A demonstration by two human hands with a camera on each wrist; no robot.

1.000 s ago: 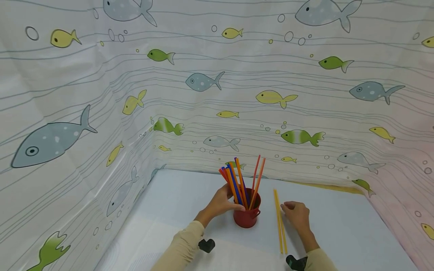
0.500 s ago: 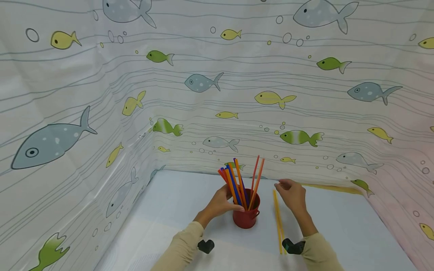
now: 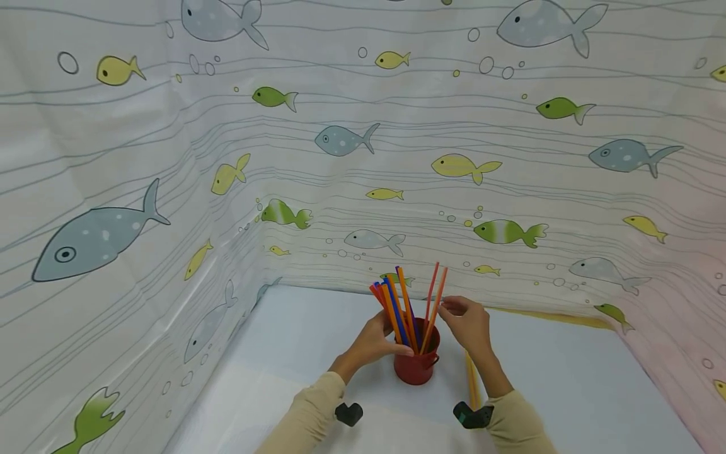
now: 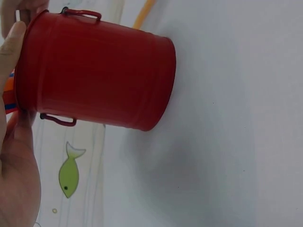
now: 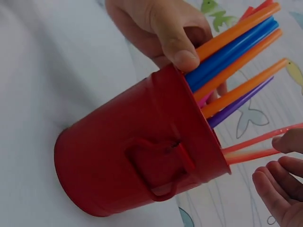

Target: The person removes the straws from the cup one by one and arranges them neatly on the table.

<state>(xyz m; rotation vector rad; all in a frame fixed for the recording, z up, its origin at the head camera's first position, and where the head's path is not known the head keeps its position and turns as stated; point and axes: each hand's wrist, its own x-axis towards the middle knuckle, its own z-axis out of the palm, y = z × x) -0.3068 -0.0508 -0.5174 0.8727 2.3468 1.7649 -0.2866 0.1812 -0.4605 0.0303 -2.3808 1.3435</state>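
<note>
In the head view a red metal pail (image 3: pixel 413 369) with small side handles stands upright on the white table, holding several orange, blue, red and purple straws (image 5: pixel 236 52). My left hand (image 3: pixel 371 340) grips it at the rim, thumb near the edge and fingers round behind the bunched straws. Over the pail's right side, my right hand (image 3: pixel 467 321) is at two reddish straws (image 5: pixel 253 155) that lean apart from the bunch. Its thumb overlaps one in the right wrist view, while the fingers sit loosely below; whether they touch is unclear.
Yellow straws (image 3: pixel 472 384) lie on the table right of the pail, partly hidden under my right forearm. Fish-printed sheeting (image 3: pixel 340 189) rises behind and to the left of the white table (image 3: pixel 272 353). A dark wrist device (image 3: pixel 473 416) sits at my right sleeve.
My right hand has moved up from beside the yellow straws, then left to the reddish straws in the pail. The left hand has stayed on the pail.
</note>
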